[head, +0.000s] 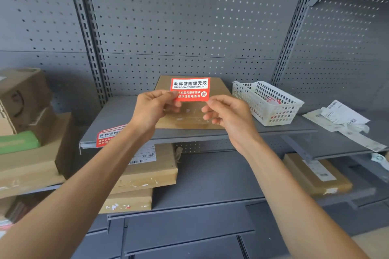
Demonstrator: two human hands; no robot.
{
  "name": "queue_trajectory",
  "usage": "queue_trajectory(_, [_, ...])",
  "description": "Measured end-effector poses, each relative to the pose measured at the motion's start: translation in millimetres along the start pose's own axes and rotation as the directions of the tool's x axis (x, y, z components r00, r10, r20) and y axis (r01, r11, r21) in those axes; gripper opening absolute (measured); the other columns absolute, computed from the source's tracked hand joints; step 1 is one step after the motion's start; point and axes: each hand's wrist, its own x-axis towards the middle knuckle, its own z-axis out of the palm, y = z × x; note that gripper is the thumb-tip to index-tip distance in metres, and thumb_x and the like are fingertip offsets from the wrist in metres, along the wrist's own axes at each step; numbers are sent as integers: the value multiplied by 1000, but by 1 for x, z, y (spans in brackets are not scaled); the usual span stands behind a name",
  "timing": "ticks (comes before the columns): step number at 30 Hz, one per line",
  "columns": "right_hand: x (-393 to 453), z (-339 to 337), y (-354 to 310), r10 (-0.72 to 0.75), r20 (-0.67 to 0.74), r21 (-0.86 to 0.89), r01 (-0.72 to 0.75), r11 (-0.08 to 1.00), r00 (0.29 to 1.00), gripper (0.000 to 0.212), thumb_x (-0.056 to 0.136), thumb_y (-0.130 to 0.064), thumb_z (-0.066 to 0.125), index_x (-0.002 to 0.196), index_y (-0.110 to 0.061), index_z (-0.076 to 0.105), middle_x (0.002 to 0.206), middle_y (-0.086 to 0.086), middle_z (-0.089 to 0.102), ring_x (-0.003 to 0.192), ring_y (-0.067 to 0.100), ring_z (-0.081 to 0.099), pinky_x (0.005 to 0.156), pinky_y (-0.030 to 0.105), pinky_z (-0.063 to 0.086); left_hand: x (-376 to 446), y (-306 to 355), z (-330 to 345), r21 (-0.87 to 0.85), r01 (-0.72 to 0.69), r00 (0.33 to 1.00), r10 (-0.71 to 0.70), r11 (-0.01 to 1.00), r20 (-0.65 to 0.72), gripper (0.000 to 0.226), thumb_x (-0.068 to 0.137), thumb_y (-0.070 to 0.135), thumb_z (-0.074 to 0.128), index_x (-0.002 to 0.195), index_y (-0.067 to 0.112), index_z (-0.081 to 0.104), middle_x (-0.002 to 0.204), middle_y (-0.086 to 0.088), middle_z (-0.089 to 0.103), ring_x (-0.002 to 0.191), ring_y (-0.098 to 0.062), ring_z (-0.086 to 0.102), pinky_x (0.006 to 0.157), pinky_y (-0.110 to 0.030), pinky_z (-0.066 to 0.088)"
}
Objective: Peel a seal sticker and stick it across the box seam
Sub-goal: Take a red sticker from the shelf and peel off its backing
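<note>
Grey perforated metal shelving (189, 17) fills the background, and a grey metal shelf board (117, 115) at chest height serves as the work surface. On that board a flat brown cardboard box (189, 120) is laid, with its closing seam seen as a faint line across the top face near the front edge. To its right a white slotted plastic basket (267, 103) is set, red-printed sheets being visible inside it, and further right loose white paper labels (345, 115) are scattered. At the left front of the board a small stack of red and white seal stickers (107, 135) is kept.

Above the box, held in the air and not touching it, a red and white rectangular seal sticker (190, 89) is presented upright with its print facing the camera. Its lower left corner is pinched by the left hand (150, 109), thumb in front. The right hand (226, 112) is curled at the lower right edge, a clear backing film apparently being held there, though that cannot be told for certain.

The sticker is judged to be very light, thin and limp, liable to curl and cling to itself. It is best held by opposite edges, kept taut, with the adhesive face left untouched.
</note>
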Motion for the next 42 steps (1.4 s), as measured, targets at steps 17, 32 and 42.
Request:
queue_trajectory(17, [9,14,2,-161,-3,-38,160,986,987,18,102,-12,57,100,1,69,79,2,71,64,13,65,61,23,47,-13,3,26,568,-549,773,631,613,67,13,90,27,76,102,24,79,97,11,71,96,-14,57,85,-12,39])
queue_trajectory(32, [13,22,5,-409,66,-323,407,855,910,18,106,-15,49,96,-9,63,82,-8,69,78,12,70,71,22,52,-15,8,21,478,-550,809,578,685,103,9,93,24,74,95,28,82,86,29,67,99,-5,63,84,-9,41])
queue_trajectory(42, [14,25,6,-425,96,-404,426,810,900,17,105,-12,49,94,-11,62,80,-3,70,74,9,64,64,15,43,-10,5,14,499,-568,796,590,654,134,11,94,26,72,92,29,82,83,24,73,95,-7,65,87,-18,46])
